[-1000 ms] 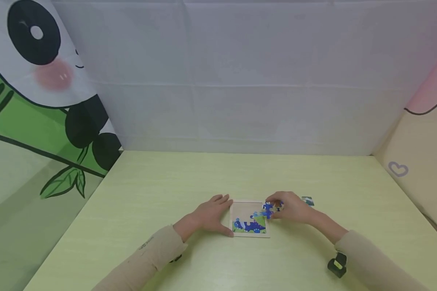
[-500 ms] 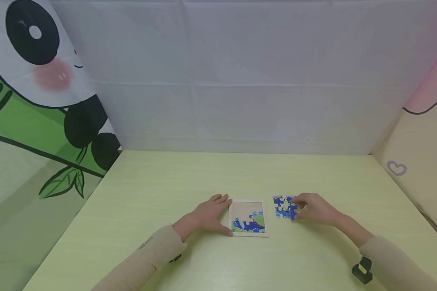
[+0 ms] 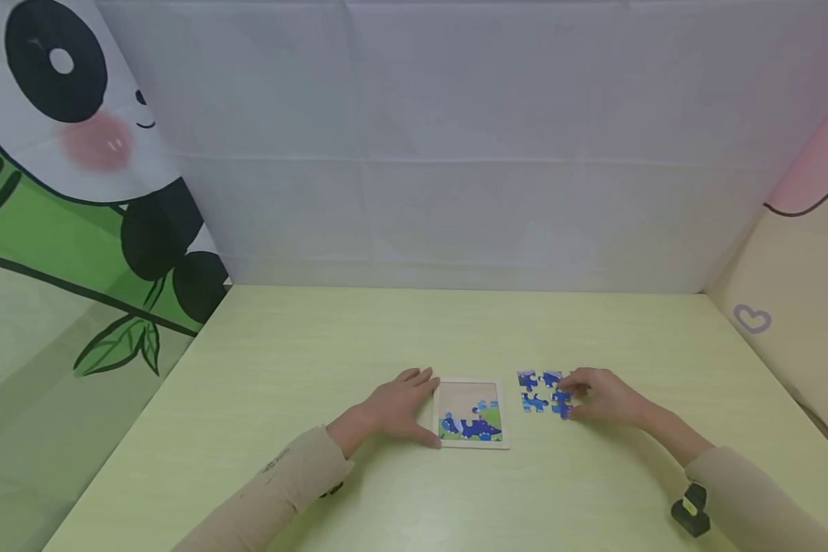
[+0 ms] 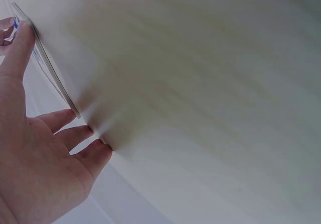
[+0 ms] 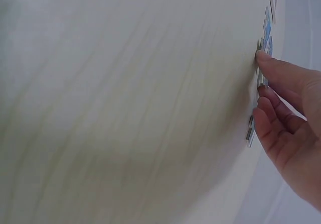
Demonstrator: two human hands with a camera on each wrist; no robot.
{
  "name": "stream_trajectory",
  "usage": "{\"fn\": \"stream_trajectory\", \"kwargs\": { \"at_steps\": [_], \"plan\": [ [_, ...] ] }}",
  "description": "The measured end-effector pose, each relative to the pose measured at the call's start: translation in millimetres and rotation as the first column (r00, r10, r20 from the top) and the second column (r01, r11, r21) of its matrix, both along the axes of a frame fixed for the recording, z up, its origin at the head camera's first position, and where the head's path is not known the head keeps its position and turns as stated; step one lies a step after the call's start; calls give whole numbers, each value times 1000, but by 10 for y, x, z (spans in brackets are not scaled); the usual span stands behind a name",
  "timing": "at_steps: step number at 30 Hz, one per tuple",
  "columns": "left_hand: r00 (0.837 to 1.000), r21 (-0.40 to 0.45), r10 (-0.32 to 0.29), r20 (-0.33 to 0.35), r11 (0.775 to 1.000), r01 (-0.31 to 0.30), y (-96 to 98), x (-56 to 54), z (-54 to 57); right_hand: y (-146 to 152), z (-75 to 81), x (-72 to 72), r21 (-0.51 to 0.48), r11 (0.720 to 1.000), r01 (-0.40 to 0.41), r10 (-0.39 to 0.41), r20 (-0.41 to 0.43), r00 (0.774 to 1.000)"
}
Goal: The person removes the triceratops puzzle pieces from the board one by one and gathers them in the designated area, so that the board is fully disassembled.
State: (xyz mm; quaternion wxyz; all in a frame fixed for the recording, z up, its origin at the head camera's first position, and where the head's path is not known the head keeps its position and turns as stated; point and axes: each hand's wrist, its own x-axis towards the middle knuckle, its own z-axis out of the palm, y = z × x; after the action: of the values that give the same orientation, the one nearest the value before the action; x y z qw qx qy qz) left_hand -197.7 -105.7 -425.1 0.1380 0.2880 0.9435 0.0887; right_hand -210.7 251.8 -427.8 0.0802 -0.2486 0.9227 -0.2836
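A square wooden jigsaw tray (image 3: 472,445) lies on the table, its lower part and right side partly filled with a blue dinosaur picture. My left hand (image 3: 399,408) rests at its left side, fingers extended and spread, with thumb and index finger touching the corners; the left wrist view shows the thumb (image 4: 22,48) against the tray's edge. To the right of the tray, my right hand (image 3: 609,397) pinches a blue puzzle piece (image 3: 562,403) low over the table. Other loose puzzle pieces (image 3: 534,402) lie just left of it, and the right fingers partly hide what is behind them.
The pale wooden table (image 3: 359,330) runs back to a white cloth wall (image 3: 414,169). A panda print (image 3: 86,146) covers the left side, and a beige and pink panel (image 3: 800,307) stands on the right. A dark wrist device (image 3: 691,510) hangs under the right sleeve.
My right hand has moved right from the tray's edge, carrying a blue puzzle piece to beside the loose ones, then shifted slightly further right. My left hand has stayed at the tray.
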Motion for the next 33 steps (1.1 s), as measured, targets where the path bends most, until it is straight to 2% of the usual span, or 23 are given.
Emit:
{"fn": "stream_trajectory", "kwargs": {
  "at_steps": [7, 22, 33],
  "plan": [
    [1000, -6, 2, -7, 1000, -2, 3, -2, -9, 4, -2, -6, -27, 1000, -16, 16, 13, 1000],
    [1000, -20, 6, -11, 1000, -6, -1, -17, -44, 6, -18, -34, 20, 1000, 3, -3, 27, 1000],
    [1000, -18, 16, -8, 1000, -17, 4, -26, -66, -44, 100, -37, -14, 1000, -23, 23, 22, 999]
  ]
}}
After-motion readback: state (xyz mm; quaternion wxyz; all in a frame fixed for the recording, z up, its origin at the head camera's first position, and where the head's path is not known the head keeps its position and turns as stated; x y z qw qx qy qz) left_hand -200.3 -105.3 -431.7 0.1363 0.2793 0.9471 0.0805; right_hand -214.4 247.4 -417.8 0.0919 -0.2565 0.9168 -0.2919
